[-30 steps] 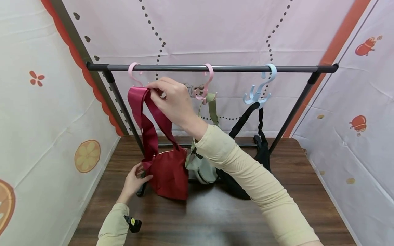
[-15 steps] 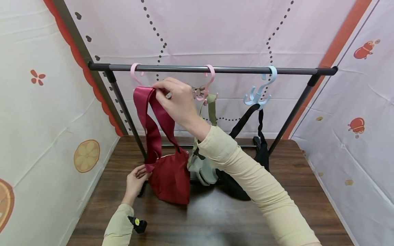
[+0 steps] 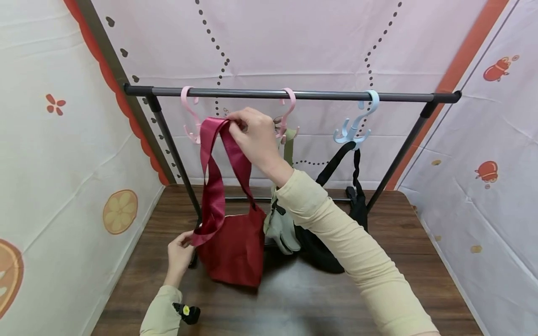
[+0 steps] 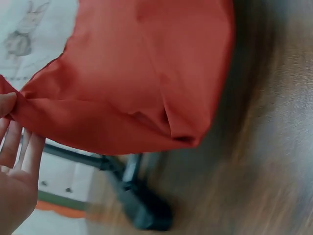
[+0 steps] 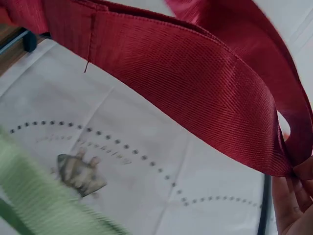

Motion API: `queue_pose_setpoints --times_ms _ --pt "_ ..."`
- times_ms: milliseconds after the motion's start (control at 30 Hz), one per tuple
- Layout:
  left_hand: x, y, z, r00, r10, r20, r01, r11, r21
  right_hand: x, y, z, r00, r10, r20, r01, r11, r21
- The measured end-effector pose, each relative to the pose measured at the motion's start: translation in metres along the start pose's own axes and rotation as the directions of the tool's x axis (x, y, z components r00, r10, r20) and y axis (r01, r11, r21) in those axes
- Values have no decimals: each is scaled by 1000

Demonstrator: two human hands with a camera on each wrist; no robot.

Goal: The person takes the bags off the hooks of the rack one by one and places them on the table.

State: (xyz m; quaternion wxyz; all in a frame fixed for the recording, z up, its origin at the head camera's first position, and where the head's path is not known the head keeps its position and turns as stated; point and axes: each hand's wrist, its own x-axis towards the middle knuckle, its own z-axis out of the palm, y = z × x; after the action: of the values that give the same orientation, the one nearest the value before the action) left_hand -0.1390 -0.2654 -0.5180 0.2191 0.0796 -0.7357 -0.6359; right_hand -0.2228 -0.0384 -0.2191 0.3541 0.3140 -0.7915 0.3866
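On red bag [image 3: 233, 249], left grip [image 3: 180, 252], right grip [image 3: 257, 139] clamped; stitching [image 5: 92, 36], right-wrist view only.

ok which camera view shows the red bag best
The head view: it takes in the red bag from strap to base. Left wrist shows it close up, cropped; right wrist, mainly the strap.

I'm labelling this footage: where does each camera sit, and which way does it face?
Head: worn on the head, facing forward and down at the rack and red bag; left hand, right hand and sleeves show.
Left wrist: on that wrist, facing the red bag, table beyond; part of the left hand shows at left.
Right wrist: on that wrist, facing the strap, wall cloth behind; part of the right hand shows at lower right.
Shared: head and left wrist both show the red bag.
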Motion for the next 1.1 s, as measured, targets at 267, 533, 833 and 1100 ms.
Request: queue_pose_setpoints --times_ms 267,533,833,1100 --pt "-13 42 -41 996 25 81 -9 981 -193 -10 28 10 969 204 138 -174 964 -203" --pt "-12 73 -66 970 222 99 -198 957 -211 -22 48 22 947 246 207 -172 932 -319" --pt "-10 102 -73 942 322 93 -283 913 -295 -29 41 44 923 200 330 -25 885 -465" --pt "-3 128 -80 939 340 45 -310 898 -311 -49 29 58 861 156 485 105 877 -468"
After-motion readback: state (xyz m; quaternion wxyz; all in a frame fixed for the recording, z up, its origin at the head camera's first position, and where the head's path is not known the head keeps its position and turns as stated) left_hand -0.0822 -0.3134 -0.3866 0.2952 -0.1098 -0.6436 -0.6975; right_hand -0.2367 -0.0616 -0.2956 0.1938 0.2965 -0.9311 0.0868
